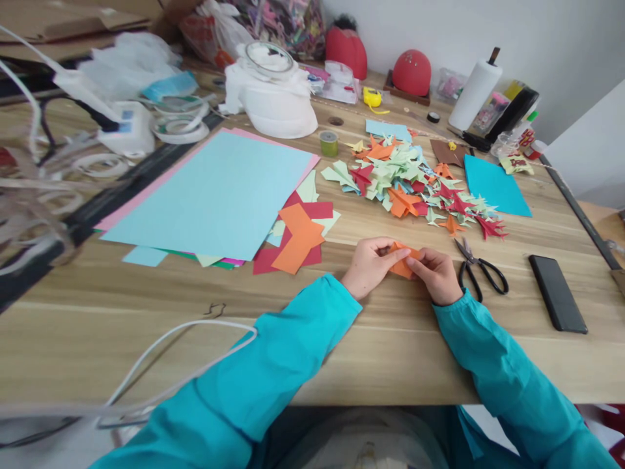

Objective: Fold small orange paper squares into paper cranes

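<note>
A small piece of orange paper is pinched between both hands, low over the wooden table. My left hand is closed on its left side, thumb on top. My right hand grips the right side with thumb and fingers together. The fingers cover part of the paper, so its folds are hard to make out. Beyond the hands lies a heap of folded paper pieces in green, orange and red. Black-handled scissors rest beside my right hand. Cut orange paper strips lie on red ones to the left.
Large light-blue sheets cover the table's left part. A black phone lies at the right, a blue sheet behind it. A white cable loops near my left sleeve. A white cap and yellow tape measure stand farther back.
</note>
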Action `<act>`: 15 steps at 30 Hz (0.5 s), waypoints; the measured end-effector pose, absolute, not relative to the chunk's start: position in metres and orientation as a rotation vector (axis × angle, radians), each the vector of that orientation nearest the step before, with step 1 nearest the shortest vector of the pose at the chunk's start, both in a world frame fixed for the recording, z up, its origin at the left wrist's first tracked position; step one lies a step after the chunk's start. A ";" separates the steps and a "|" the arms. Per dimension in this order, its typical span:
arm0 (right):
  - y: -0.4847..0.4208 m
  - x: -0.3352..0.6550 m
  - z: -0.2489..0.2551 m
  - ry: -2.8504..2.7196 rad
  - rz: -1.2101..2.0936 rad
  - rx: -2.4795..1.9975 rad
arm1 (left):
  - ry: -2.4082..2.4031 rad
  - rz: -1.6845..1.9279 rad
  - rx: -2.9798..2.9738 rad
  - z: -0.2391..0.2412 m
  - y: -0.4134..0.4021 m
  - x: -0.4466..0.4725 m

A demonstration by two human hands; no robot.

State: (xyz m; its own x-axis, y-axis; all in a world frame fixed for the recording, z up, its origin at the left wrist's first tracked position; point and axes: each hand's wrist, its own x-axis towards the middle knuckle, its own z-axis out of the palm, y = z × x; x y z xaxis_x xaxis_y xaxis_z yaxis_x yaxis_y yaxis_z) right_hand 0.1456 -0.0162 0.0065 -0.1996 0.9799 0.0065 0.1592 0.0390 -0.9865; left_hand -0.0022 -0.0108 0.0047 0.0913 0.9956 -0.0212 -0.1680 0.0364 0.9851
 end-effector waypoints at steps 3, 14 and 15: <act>-0.016 0.146 0.005 -1.496 1.254 -1.212 | 1.030 1.201 1.103 0.004 -0.011 -0.002; -0.016 0.146 0.005 -1.535 1.248 -1.183 | 1.026 1.196 1.007 0.003 -0.011 -0.002; -0.016 0.147 0.005 -1.538 1.253 -1.176 | 1.012 1.188 0.981 0.004 -0.011 -0.002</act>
